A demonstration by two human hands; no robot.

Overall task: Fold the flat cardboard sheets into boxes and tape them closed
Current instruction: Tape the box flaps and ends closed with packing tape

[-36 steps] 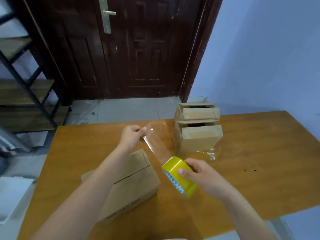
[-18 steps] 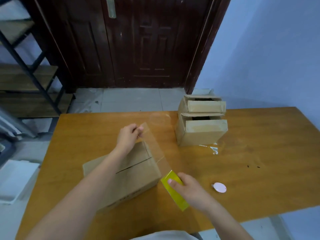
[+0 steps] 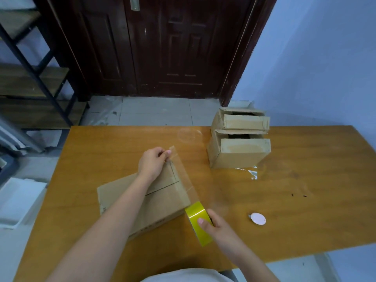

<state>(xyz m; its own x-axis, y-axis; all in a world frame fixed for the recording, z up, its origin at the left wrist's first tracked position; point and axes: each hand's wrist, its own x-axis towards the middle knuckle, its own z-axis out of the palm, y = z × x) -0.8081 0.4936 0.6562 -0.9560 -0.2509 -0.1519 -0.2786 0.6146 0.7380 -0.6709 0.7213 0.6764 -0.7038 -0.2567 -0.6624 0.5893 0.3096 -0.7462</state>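
Note:
A folded cardboard box lies on the wooden table in front of me, its top flaps meeting at a seam. My left hand pinches the free end of a clear tape strip above the box's far end. The strip stretches back over the box's right edge to a yellow tape roll, which my right hand grips near the box's front right corner. Two more folded boxes stand in a row at the far right of the table, each with a flap raised.
A small white round object lies on the table right of my right hand. A scrap of clear tape sits in front of the two boxes. Beyond the table are a dark door, a metal shelf at left and a white tray on the floor.
Both hands have come down toward the box, bringing the tape roll from mid-air to the box's front right corner. The stretched strip now lies low over the box.

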